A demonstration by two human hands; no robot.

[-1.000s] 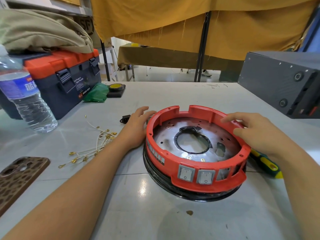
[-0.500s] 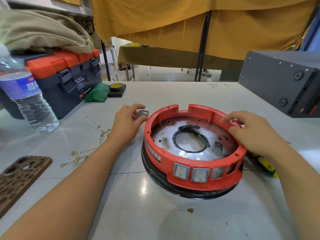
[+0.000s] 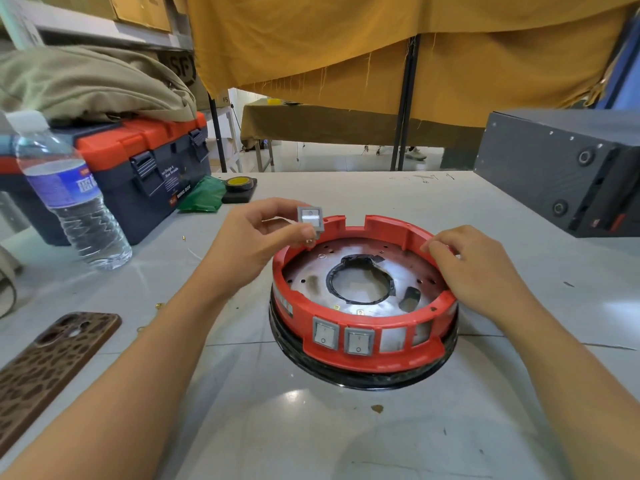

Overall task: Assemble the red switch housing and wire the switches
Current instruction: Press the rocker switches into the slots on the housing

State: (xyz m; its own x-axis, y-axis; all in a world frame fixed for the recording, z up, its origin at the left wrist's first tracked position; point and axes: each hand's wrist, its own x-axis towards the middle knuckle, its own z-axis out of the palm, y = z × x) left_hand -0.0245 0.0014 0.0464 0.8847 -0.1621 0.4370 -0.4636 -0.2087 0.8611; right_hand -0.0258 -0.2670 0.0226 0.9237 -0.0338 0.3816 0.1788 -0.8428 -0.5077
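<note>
The left hand pinches a loose grey switch; the right hand, fingers curled, grips the red housing rim. Misaligned in its slot, the switch could jam.

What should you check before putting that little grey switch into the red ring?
1. Switch held firmly: ok, the left hand pinches it above the rim.
2. Red housing steadied: ok, the right hand grips its far right rim.
3. Free slot: ok, an empty opening sits right of the two fitted switches.
4. Switch turned the right way: cannot tell.
5. Wires ready: cannot tell.
</note>
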